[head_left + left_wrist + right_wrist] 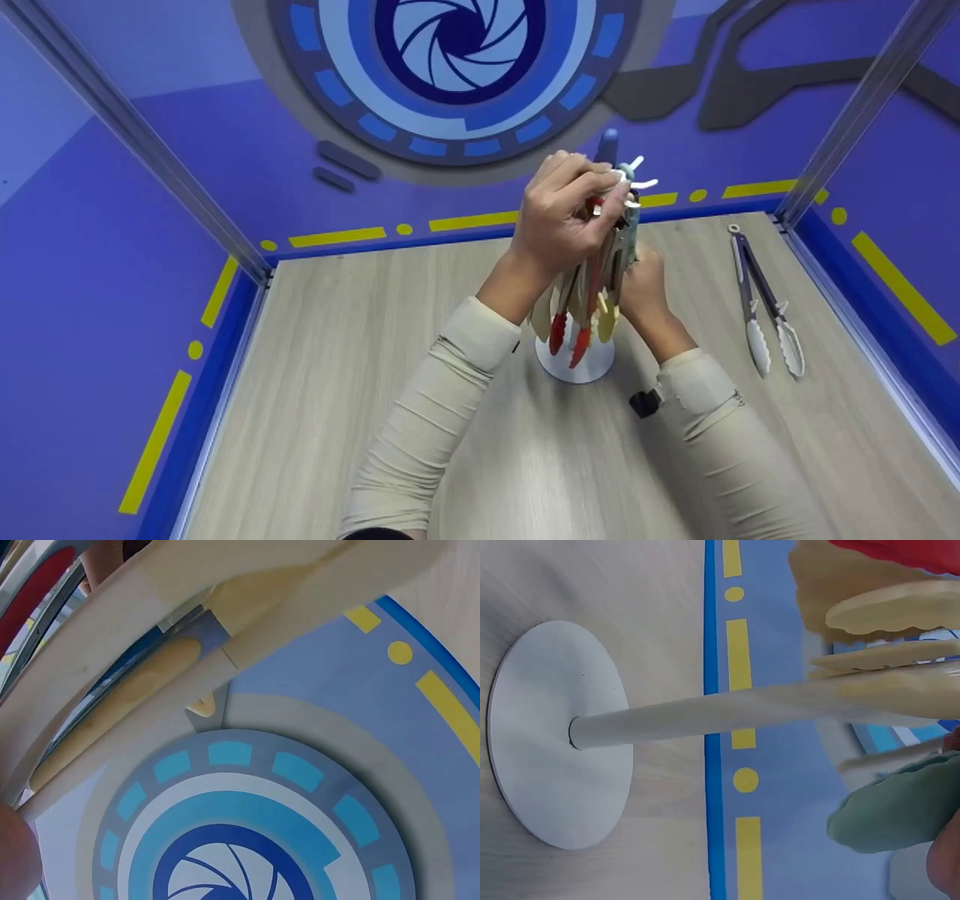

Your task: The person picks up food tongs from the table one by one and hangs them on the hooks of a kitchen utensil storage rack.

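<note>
My left hand is at the top of an upright stand, its thumb and fingers pinching the upper end of tongs beside the white hooks. Lower and to the right, my right hand grips tongs with green tips, partly hidden behind the hanging bunch. Red-tipped tongs and cream-tipped tongs hang from the stand. The stand's pale pole rises from a round white base. Beige tong arms fill the upper left wrist view. Which ends the left fingers hold is partly hidden.
Another pair of tongs, with dark handles and pale tips, lies spread on the right of the wooden table. Blue panels with yellow marks enclose the table at the back and sides. Metal posts stand at the corners.
</note>
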Demonstrator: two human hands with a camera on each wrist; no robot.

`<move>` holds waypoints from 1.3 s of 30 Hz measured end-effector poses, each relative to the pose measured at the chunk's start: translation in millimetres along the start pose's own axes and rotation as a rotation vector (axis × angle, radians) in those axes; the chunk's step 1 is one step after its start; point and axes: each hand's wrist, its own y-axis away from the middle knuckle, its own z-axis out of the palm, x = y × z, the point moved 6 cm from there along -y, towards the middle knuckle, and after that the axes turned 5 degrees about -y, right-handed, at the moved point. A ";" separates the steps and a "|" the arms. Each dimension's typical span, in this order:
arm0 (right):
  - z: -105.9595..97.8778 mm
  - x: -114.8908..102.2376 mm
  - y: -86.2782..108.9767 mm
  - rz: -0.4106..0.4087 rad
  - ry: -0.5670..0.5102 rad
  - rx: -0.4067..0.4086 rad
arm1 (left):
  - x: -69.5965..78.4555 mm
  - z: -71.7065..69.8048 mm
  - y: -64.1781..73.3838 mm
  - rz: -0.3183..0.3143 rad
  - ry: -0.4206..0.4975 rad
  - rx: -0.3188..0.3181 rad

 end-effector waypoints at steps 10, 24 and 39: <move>-9.5 15.7 -1.1 0.042 0.030 -0.041 | 2.4 1.6 0.7 -0.021 -0.049 0.012; -22.3 38.7 4.7 -0.002 -0.039 -0.047 | 3.7 1.0 1.2 -0.010 -0.071 0.050; -25.7 58.1 14.7 -0.012 -0.063 -0.086 | 2.0 2.0 1.4 -0.017 -0.072 0.037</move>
